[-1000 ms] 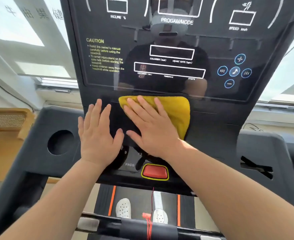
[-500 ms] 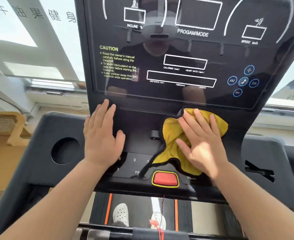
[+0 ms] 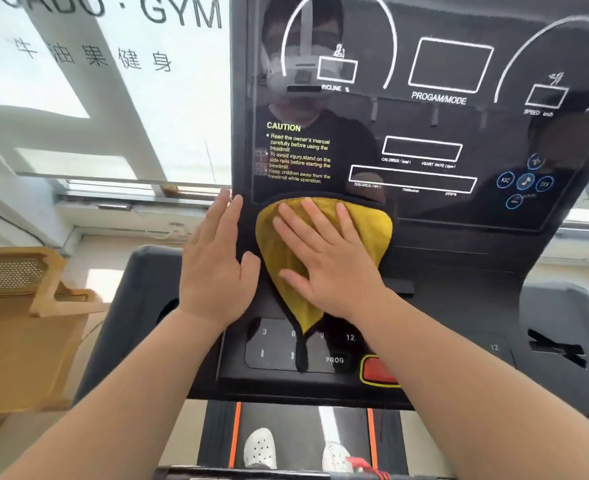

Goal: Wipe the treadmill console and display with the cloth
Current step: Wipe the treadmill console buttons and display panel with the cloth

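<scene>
Right hand (image 3: 324, 258) flat, fingers spread, pressing yellow cloth (image 3: 366, 230) on console just below display (image 3: 424, 133). Left hand (image 3: 213, 268) open, bracing console's left edge. Advise even pressure, overlapping strokes upward; avoid red stop button (image 3: 376, 372) below cloth.

Yellow cloth (image 3: 324, 233) w/ black trim; black console (image 3: 459, 271); red button (image 3: 378, 370).

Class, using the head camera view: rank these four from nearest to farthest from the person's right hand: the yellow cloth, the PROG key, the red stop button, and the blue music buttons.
From the right hand:
1. Yellow cloth, directly under the palm, touching.
2. PROG key, below the hand on the keypad; red stop button, below and slightly right. These two are too close to call.
3. Blue music buttons, far up on the display's right side.
</scene>
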Tool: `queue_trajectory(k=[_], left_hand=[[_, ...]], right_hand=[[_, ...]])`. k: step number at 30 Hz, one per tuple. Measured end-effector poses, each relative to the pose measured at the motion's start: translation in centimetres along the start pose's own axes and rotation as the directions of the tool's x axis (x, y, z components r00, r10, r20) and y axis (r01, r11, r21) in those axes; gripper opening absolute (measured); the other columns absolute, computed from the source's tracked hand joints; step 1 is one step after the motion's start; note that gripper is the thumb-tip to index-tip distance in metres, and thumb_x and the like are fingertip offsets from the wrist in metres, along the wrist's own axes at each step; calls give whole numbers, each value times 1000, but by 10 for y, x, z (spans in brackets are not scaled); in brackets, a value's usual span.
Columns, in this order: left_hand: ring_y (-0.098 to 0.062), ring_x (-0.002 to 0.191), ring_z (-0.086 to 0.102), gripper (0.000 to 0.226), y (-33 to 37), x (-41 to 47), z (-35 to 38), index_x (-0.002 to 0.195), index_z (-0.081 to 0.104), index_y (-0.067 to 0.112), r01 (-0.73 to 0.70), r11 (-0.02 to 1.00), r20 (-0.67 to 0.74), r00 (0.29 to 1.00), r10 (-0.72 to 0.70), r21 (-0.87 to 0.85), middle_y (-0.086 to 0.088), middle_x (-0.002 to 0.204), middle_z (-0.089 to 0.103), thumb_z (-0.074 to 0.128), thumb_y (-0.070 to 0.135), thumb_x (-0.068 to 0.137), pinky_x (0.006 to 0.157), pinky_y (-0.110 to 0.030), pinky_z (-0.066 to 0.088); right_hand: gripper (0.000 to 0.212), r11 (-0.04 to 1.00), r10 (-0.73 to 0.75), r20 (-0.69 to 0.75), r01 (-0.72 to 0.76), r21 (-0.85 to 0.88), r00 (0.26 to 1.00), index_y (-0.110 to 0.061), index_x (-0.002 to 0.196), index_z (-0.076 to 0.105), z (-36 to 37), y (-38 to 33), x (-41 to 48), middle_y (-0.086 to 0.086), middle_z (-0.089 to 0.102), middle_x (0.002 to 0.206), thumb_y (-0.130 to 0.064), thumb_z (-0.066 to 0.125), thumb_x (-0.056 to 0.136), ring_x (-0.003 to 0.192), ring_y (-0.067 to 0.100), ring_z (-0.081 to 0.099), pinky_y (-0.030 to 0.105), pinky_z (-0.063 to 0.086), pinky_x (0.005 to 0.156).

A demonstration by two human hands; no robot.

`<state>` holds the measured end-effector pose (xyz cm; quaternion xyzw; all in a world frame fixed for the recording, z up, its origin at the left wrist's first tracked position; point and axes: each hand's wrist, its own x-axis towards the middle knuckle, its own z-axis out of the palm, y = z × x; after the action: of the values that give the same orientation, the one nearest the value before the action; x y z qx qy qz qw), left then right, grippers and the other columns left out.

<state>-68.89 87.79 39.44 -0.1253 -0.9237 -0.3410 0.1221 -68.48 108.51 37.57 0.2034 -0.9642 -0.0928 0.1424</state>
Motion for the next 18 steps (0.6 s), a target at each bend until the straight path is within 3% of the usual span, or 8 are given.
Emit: queue_trajectory(k=[3, 5, 8, 11, 13, 18], left_hand=[[0, 149, 13, 77, -3, 9, -5, 160, 21, 20, -25, 996, 42, 999, 29, -89, 5, 170, 13, 54, 9, 91, 118, -15, 12], [5, 147, 9, 79, -4, 17, -8, 161, 18, 21, -28, 992, 66, 997, 36, -125, 7, 170, 11, 54, 6, 92, 113, -2, 4], [2, 150, 11, 77, -4, 36, -15, 162, 16, 22, -37, 982, 73, 996, 52, -186, 7, 169, 15, 49, 11, 93, 116, -5, 6], [-10, 152, 25, 77, -6, 59, -22, 162, 17, 22, -54, 971, 45, 997, 66, -233, 4, 168, 24, 44, 15, 89, 124, -28, 22], [-15, 148, 36, 76, -4, 69, -23, 161, 21, 25, -41, 957, 17, 999, 48, -287, 3, 164, 33, 42, 15, 89, 121, -42, 31], [-11, 136, 48, 67, -4, 74, -17, 157, 35, 28, 22, 851, -13, 999, -34, -524, 9, 156, 45, 38, 23, 90, 113, -41, 41]], right_hand=[[80, 983, 182, -73, -183, 3, 981, -26, 166, 7, 3, 10, -7, -4, 1, 173, -66, 35, 102, 159, 26, -6, 59, -3, 126], [81, 950, 311, -118, -310, 23, 943, -24, 165, 8, 0, 25, -9, 0, 4, 173, -66, 36, 101, 159, 30, -5, 64, -1, 125], [89, 936, 345, -140, -351, -22, 928, -22, 165, 10, -13, 50, 2, 8, 8, 173, -74, 35, 97, 157, 42, -3, 71, -3, 121], [100, 957, 257, -152, -274, -100, 954, -27, 165, 11, -31, 62, 28, 9, 5, 173, -85, 37, 88, 156, 48, -3, 75, -6, 117], [102, 969, 175, -172, -201, -145, 969, -34, 164, 14, -41, 64, 48, 9, 6, 173, -90, 40, 82, 155, 50, -2, 76, -8, 115], [97, 929, -210, -52, 183, -322, 976, -45, 162, 3, -56, 66, 82, 7, -4, 174, -94, 29, 82, 155, 50, -8, 79, -9, 114]])
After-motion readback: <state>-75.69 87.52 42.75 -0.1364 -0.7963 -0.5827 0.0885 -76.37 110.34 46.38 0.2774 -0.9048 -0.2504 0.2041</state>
